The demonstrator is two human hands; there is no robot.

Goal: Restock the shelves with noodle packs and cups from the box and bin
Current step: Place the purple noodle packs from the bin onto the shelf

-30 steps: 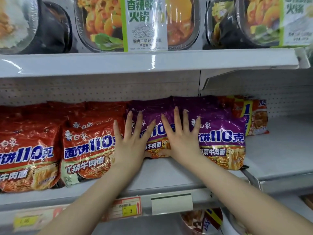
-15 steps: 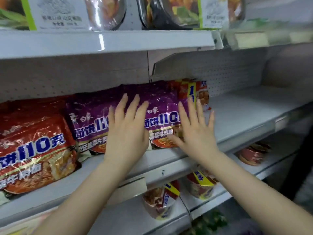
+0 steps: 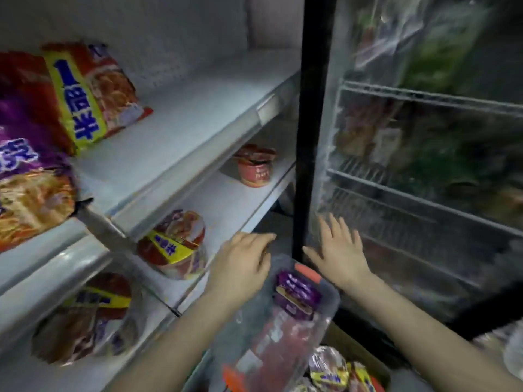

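Down at six o'clock, both hands, the left hand [image 3: 243, 260] loosely curled and the right hand [image 3: 338, 248] spread, have left the shelved purple noodle packs [image 3: 25, 171] empty, seemingly reaching for the clear plastic bin [image 3: 329, 299].

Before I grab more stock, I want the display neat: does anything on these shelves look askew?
Yes. The red and yellow noodle pack on the upper shelf lies tilted, one corner poking toward the bare part of the shelf, not squared with the purple pack beside it. The cups below are too blurred to judge.
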